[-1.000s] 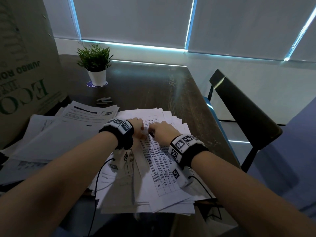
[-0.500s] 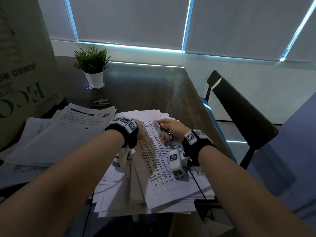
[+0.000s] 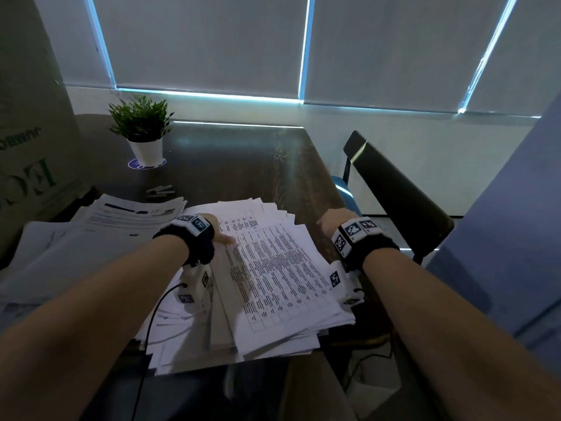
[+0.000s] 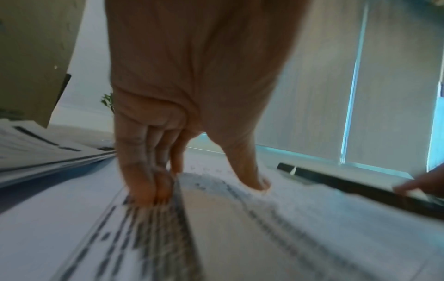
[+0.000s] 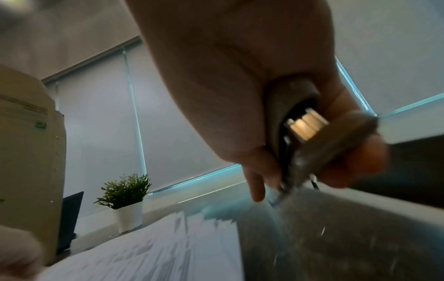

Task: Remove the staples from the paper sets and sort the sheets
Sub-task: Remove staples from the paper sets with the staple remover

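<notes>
My left hand (image 3: pixel 218 235) pins the fanned paper stack (image 3: pixel 273 268) on the table (image 3: pixel 243 165), fingers straight. My right hand (image 3: pixel 334 221), off the stack's right edge, grips the staple remover (image 5: pixel 300 136). Risk: easing the press lets loose sheets slide off.

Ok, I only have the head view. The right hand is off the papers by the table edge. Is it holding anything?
Observer: Yes. The right wrist view shows the right hand gripping a metal staple remover, fingers curled round it.
Operator: Where is its tip?
Observer: Pointing down at the bare table, beside the paper stack. I cannot tell whether it touches.
Operator: And the left hand?
Observer: In the left wrist view, the left hand has straight fingers, tips pressing a printed sheet, with the thumb resting apart on the paper.
</notes>
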Demonstrator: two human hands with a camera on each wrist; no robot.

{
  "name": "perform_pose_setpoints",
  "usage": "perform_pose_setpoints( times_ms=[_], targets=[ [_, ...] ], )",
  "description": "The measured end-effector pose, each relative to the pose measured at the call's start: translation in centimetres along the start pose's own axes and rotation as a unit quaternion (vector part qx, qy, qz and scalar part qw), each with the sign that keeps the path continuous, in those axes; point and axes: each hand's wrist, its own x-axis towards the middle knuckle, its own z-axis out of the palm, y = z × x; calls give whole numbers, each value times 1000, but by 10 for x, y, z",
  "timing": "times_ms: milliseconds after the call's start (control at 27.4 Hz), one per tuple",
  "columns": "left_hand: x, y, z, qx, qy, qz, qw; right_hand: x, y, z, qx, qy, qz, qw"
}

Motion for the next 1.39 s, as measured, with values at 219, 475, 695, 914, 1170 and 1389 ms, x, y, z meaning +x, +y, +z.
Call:
perform_pose_setpoints(
  times_ms=[219, 475, 695, 914, 1170, 1389],
  targets=[
    [-14, 3, -7, -92, -69, -50, 992, -3, 28, -22, -3, 43, 61, 997],
    [-17, 3, -5, -275, -67, -98, 954, -12, -19, -3, 444, -61, 48, 893],
    [-27, 1, 2, -363, -117, -106, 918, -5, -55, 40, 541, -91, 88, 832],
    [-48, 24, -6, -320, -172, -12, 932, 0, -48, 51, 559, -73, 98, 820],
    [-60, 36, 2, -380, -78, 71, 919, -8, -39, 52, 626, -47, 113, 770],
    [-46, 1, -3, -505, 83, 85, 855, -14, -18, 22, 700, 90, 75, 704]
  ],
)
